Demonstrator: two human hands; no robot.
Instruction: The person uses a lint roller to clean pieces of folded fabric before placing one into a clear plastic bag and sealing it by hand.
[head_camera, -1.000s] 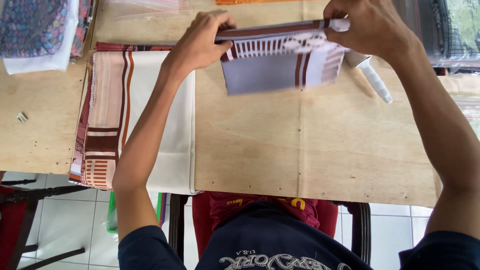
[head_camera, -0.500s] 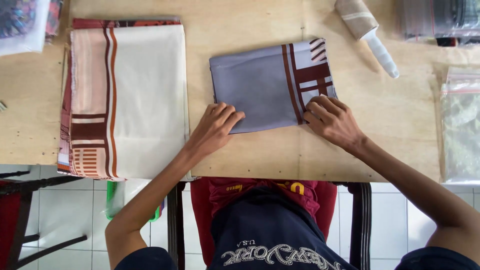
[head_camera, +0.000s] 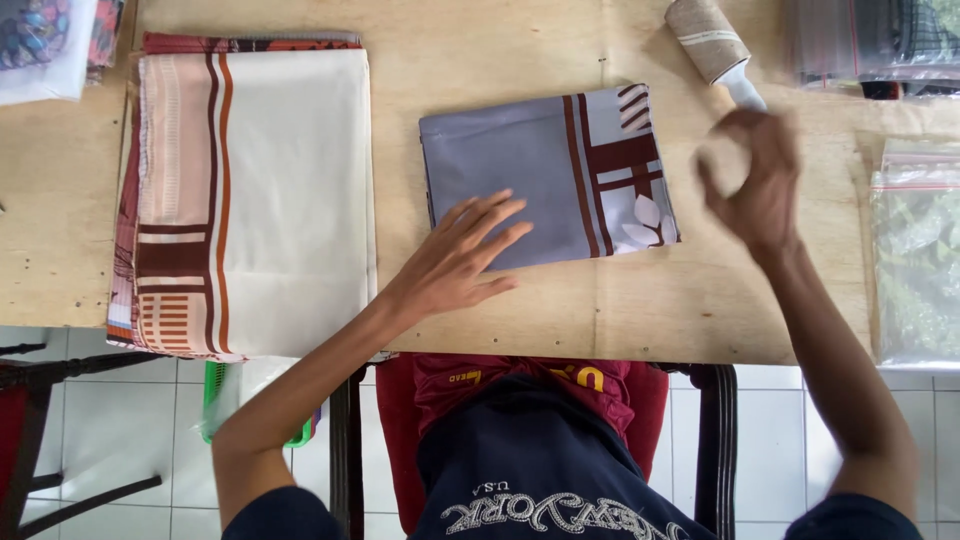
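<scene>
Now our open left hand (head_camera: 462, 258) presses the folded grey cloth (head_camera: 530, 180) flat; our empty right hand (head_camera: 752, 180), loosely curled, hovers near the lint roller (head_camera: 712, 45).

A pale plywood desk (head_camera: 520, 310) carries a folded grey cloth (head_camera: 520, 170) with maroon stripes at its middle, a stack of folded cream and brown cloths (head_camera: 280, 190) to one side, a lint roller (head_camera: 715, 45) at the far edge, and clear plastic bags (head_camera: 915, 250) at the other side.
</scene>
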